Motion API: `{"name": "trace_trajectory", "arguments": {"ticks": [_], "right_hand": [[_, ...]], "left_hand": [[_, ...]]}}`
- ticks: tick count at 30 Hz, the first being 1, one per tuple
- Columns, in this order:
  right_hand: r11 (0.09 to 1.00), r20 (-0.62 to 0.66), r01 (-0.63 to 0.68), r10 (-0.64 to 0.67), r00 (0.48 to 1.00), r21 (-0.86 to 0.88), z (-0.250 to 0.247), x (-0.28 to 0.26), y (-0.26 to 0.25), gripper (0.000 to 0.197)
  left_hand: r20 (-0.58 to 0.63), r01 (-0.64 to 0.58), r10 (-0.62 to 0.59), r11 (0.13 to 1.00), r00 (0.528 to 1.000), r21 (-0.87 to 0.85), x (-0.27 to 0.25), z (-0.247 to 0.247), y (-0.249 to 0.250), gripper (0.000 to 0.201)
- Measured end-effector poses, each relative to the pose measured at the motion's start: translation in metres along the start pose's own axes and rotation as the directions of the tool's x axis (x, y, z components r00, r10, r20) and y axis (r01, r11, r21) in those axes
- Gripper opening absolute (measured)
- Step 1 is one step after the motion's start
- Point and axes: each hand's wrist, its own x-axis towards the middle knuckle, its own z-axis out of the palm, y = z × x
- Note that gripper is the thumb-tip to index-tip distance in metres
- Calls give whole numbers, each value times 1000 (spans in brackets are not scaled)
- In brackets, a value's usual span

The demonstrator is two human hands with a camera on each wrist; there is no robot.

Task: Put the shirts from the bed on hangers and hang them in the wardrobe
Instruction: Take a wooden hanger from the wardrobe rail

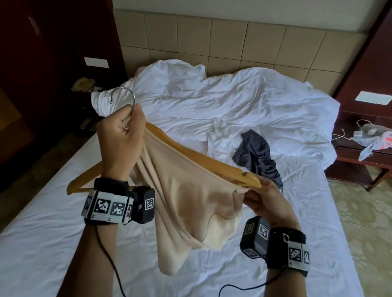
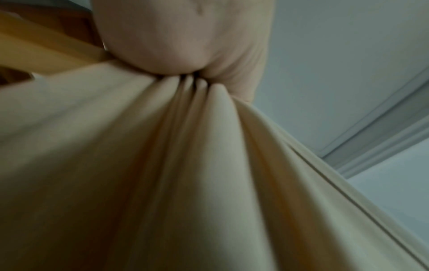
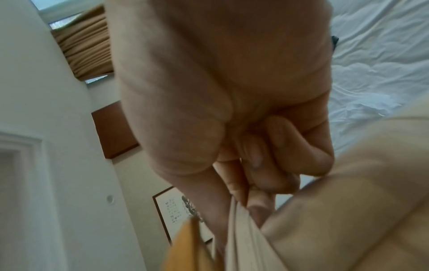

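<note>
Left hand (image 1: 122, 134) grips hanger (image 1: 189, 151) neck plus bunched beige shirt (image 1: 181, 204). Right hand (image 1: 268, 201) pinches shirt edge at hanger tip. Dark shirt (image 1: 256, 154) on bed (image 1: 303, 240).

My left grip (image 1: 122, 132) is raised and fisted, wrist upright; my right grip (image 1: 265, 199) sits lower, fingers (image 3: 271, 174) curled and pinching, both forearms extended.

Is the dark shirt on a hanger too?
No, the dark shirt lies crumpled on the bed, with no hanger in it.

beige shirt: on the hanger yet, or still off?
Partly on. The beige shirt hangs bunched under the wooden hanger; the right hand pinches its edge at one hanger tip, the other tip bare.
</note>
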Motion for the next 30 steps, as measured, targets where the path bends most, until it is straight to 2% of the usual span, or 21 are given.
{"name": "trace_trajectory", "arguments": {"ticks": [2,4,6,7,9,11,14,16,18,23,27,30], "right_hand": [[999,-9,-30,30,1000,14,0,-5,-7,18],[1000,-17,-25,25,1000,7,0,-8,-10,12],[1000,-47,-8,8,999,-7,-2,-9,-9,21],[999,-80,-1,-2,997,-33,-4,-9,-8,22],[984,-168,28,-58,984,-176,-2,-12,-10,12],[905,-255,86,-208,944,-418,-2,-11,-10,5],[688,-212,146,-408,888,-711,-1,-3,-10,13],[587,-185,114,-425,886,-801,2,1,-7,21],[547,-144,110,-400,905,-830,9,2,-6,21],[576,-112,137,-375,920,-806,25,2,-9,12],[664,-90,190,-363,927,-724,49,-3,-12,8],[769,-106,209,-338,935,-603,71,-5,-9,14]], "left_hand": [[6,0,-1,1000,1000,22,0,-4,-6,53],[15,-3,3,999,1000,40,-2,-6,-9,53],[19,-11,10,999,1000,54,-3,-8,-10,53],[21,-19,18,997,1000,70,-3,-8,-12,53],[41,-46,41,991,998,123,-2,-10,-13,54],[84,-77,61,976,995,203,-5,-8,-14,55],[114,-85,56,959,992,269,-12,-1,-12,54],[120,-103,69,948,990,302,-13,5,-9,53],[119,-128,92,931,989,341,-13,9,-4,52],[110,-154,121,915,987,373,-20,20,7,50],[158,-150,94,907,983,395,-33,37,16,49],[224,-153,64,900,972,407,-48,55,18,47]]}}
